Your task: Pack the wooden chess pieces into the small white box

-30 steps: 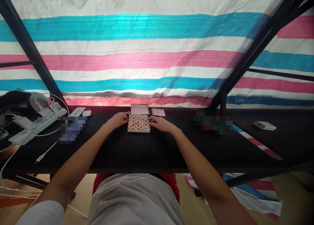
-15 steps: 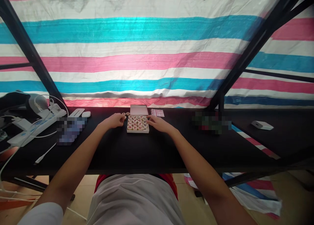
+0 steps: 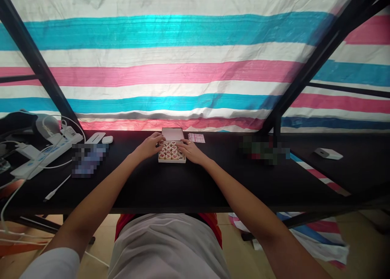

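Note:
A small white box [image 3: 172,160] filled with several round wooden chess pieces [image 3: 171,151] sits on the black table [image 3: 183,185]. Its lid [image 3: 172,133] lies just behind it. My left hand [image 3: 149,145] reaches over the box's back left corner, fingers curled and pinched on something I cannot make out. My right hand [image 3: 189,150] rests on the box's right side, fingers bent onto the pieces there.
A pink paper slip [image 3: 196,138] lies right of the lid. White power strips and cables [image 3: 42,155] crowd the table's left end, with a white mouse [image 3: 107,139]. A small white device [image 3: 328,153] sits far right. Black frame posts and a striped tarp stand behind.
My left hand has moved right from the loose pieces beside the box to over the box's back left corner. My right hand has slid slightly inward onto the pieces.

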The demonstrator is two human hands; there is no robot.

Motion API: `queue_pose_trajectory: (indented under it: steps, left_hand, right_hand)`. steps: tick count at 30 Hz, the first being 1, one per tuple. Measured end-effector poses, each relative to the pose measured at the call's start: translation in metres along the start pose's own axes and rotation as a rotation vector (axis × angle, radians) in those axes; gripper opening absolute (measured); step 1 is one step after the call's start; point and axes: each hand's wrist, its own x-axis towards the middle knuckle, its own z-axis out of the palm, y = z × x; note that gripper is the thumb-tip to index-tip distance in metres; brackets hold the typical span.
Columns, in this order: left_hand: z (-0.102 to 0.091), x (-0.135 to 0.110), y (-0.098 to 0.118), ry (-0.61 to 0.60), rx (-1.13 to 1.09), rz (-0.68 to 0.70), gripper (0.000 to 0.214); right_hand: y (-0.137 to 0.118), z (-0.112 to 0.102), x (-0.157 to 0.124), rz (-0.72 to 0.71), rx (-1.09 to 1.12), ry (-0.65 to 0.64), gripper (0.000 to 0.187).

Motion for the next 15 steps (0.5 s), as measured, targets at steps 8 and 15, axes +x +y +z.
queue_pose_trajectory:
  steps: [8, 15]
  left_hand:
    - [0.019, -0.002, 0.025, 0.037, -0.025, 0.169, 0.023]
    - [0.030, -0.002, 0.025, 0.074, -0.057, 0.292, 0.018]
  right_hand:
    - [-0.022, -0.011, -0.009, -0.133, 0.231, 0.056, 0.035]
    - [-0.019, -0.007, -0.008, -0.162, 0.352, 0.058, 0.030]
